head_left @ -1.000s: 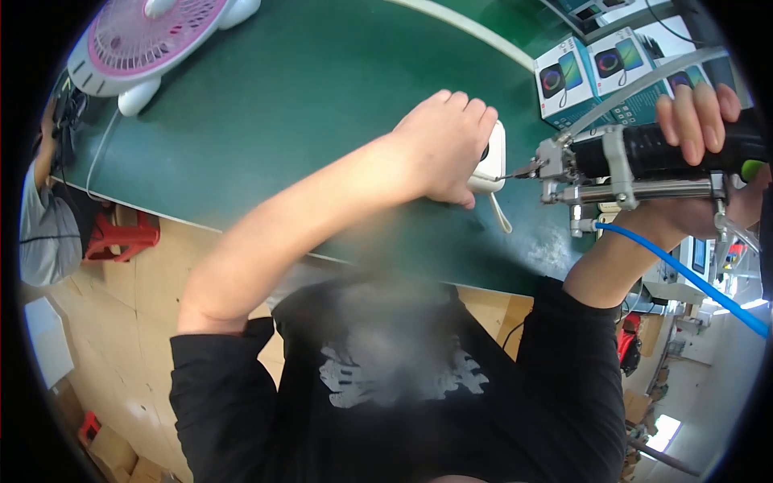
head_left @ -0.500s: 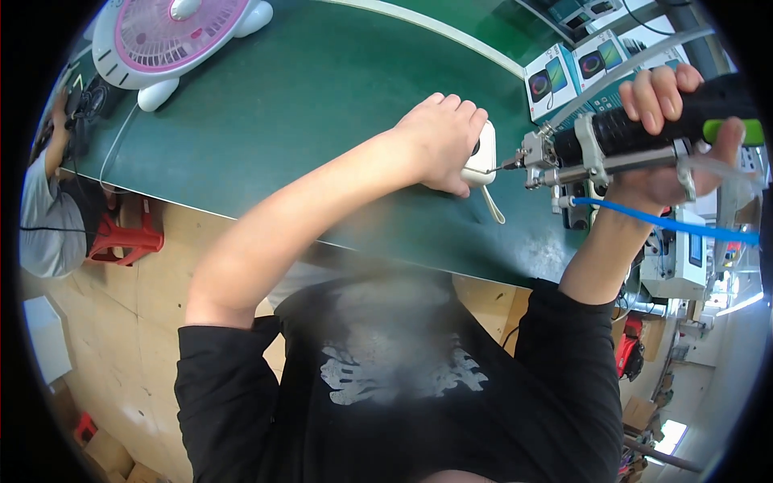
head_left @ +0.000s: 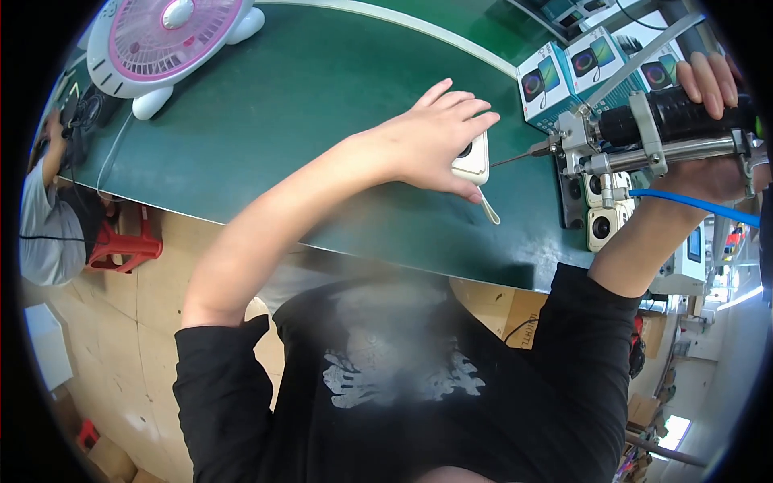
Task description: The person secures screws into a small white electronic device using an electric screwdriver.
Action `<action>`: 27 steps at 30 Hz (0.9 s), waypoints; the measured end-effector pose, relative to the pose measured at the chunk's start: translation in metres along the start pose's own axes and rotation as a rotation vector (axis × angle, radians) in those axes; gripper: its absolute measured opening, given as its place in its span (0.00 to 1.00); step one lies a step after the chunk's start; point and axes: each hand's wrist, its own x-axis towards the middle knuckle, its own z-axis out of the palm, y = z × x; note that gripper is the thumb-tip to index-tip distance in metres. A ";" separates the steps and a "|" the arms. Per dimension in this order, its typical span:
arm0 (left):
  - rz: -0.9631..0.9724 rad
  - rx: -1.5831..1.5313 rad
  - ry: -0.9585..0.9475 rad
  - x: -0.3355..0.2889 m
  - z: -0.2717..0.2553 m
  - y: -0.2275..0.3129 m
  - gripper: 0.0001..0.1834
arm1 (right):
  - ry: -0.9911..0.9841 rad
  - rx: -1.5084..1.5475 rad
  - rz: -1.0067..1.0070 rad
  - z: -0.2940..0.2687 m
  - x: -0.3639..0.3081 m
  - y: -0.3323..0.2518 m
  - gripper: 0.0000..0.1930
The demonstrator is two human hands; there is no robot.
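Note:
A small white speaker with a wrist strap lies on the green table, partly hidden under my left hand. Its fingers are spread over the upper end of the speaker, and the thumb lies by the strap end. My right hand is wrapped round a black electric screwdriver with metal clamps, a screw-feed head and a blue air hose. The screwdriver's thin bit points left, its tip just beside the speaker's right edge and seemingly apart from it. Part of the right hand is hidden behind the tool.
Several boxed speakers stand at the back right. More white speakers sit by a dark tray under the screwdriver. A pink and white fan stands at the far left. Another person sits beyond the table's left end.
The screwdriver has drawn back to the right, its bit leaving the speaker. My left hand's fingers have lifted and spread from their closed hold.

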 end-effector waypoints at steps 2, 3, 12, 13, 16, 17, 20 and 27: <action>0.015 -0.060 -0.021 0.002 -0.007 0.002 0.52 | 0.002 0.029 0.018 0.014 0.000 0.004 0.33; 0.019 -0.052 -0.056 0.002 -0.012 0.003 0.51 | 0.001 0.047 0.029 0.020 0.000 0.007 0.33; -0.151 -0.008 -0.193 -0.003 -0.011 -0.003 0.48 | -0.054 0.061 0.021 0.020 -0.007 0.023 0.33; -0.154 0.002 -0.194 -0.003 -0.011 -0.002 0.48 | -0.054 0.063 0.022 0.022 -0.008 0.025 0.33; -0.161 0.015 -0.197 -0.002 -0.010 -0.001 0.47 | -0.044 -0.018 -0.033 0.024 -0.009 0.029 0.31; -0.162 0.017 -0.198 -0.002 -0.010 -0.001 0.46 | -0.035 -0.042 -0.035 0.023 -0.010 0.030 0.30; -0.156 0.014 -0.196 -0.001 -0.009 -0.001 0.46 | -0.039 -0.073 -0.049 0.028 -0.009 0.031 0.28; -0.162 0.050 -0.186 0.000 -0.006 0.000 0.46 | -0.244 0.647 -0.005 0.052 -0.009 0.074 0.37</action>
